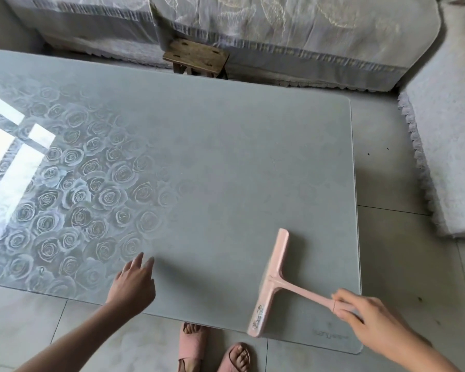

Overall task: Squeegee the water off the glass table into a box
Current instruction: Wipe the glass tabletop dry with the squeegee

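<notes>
rose-patterned glass tabletop (212, 157) fills our view. our right hand (368, 320) pinches the handle end of the pink squeegee (274, 279), whose blade lies on the tabletop's near right corner; our left hand (133, 287) is relaxed, holding nothing.

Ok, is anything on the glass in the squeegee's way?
Nothing visible lies on the glass table. The squeegee, held by the right hand, has only the left hand off to its left. No box is in view.

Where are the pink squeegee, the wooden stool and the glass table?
pink squeegee (273, 280): head view, where handle meets blade.
wooden stool (196, 53): head view, seat top.
glass table (226, 157): head view, bare surface.
</notes>
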Demonstrator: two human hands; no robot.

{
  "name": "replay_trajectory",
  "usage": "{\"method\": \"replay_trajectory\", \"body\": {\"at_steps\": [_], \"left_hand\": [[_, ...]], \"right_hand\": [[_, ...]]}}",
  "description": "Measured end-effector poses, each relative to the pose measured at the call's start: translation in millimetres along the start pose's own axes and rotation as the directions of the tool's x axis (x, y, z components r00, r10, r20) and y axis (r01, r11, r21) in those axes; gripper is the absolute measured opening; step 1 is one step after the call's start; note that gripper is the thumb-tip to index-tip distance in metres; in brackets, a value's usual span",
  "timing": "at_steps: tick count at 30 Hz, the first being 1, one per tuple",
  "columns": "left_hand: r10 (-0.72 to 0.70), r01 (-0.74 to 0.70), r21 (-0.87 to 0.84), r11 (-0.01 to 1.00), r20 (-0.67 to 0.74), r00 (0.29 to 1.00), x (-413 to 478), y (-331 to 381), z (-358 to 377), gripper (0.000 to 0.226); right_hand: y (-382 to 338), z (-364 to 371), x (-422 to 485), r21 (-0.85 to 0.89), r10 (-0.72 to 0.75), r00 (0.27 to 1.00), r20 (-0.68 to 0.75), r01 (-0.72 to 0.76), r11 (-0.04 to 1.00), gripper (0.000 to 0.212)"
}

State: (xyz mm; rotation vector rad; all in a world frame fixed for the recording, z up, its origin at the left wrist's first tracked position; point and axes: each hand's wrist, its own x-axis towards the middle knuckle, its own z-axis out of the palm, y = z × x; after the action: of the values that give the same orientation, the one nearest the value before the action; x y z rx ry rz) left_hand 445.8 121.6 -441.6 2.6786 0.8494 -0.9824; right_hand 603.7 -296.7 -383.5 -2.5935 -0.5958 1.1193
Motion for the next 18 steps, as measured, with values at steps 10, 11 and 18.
{"method": "replay_trajectory", "body": {"at_steps": [10,11,18], "left_hand": [[-0.037,0.038,0.015,0.999,-0.059,0.998,3.1,-15.5,5.5,0.059],[-0.047,0.048,0.015,0.999,-0.057,0.997,2.5,-18.5,6.5,0.06],[-0.076,0.08,0.074,0.994,-0.056,0.996,3.4,-51.5,9.3,0.064]], "right_hand": [[-138.6,42.8,92.4,-0.162,-0.254,0.966,-0.053,0.242,0.957,0.011],[-125.7,34.4,87.8,-0.166,-0.255,0.964,-0.075,0.24,0.956,0.013],[-37.9,-8.1,44.3,-0.124,-0.075,0.995,-0.071,0.065,0.99,0.023]]}}
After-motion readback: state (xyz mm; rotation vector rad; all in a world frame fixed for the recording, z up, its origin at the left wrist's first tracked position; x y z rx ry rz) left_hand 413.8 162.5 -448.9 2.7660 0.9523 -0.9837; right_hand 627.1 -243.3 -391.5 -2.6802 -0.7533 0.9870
